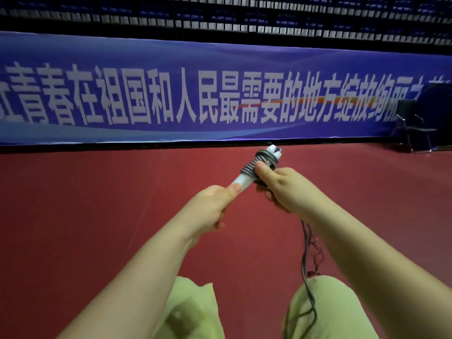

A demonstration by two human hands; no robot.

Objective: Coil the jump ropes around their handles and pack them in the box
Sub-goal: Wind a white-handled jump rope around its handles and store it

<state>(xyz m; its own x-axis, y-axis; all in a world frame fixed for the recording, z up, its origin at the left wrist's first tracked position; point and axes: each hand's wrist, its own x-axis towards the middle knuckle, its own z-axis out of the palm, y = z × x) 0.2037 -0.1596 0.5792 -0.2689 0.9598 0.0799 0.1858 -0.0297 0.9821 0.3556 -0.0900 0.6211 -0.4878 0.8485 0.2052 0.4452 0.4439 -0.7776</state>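
I hold a pair of white jump-rope handles [242,179] out in front of me, pointing up and to the right. My left hand [215,204] grips their lower end, thumb laid along the white plastic. Several turns of dark grey rope [254,162] are wound round the upper part. My right hand [281,187] holds the handles at the coils, thumb pressed on the wraps. The loose rope [307,260] hangs from under my right hand, down past my right knee. No box is in view.
Red sports floor [97,216] stretches ahead to a long blue banner [171,94] with white characters. A black chair [415,123] stands at the far right by the banner. My knees in light green trousers [325,302] fill the bottom.
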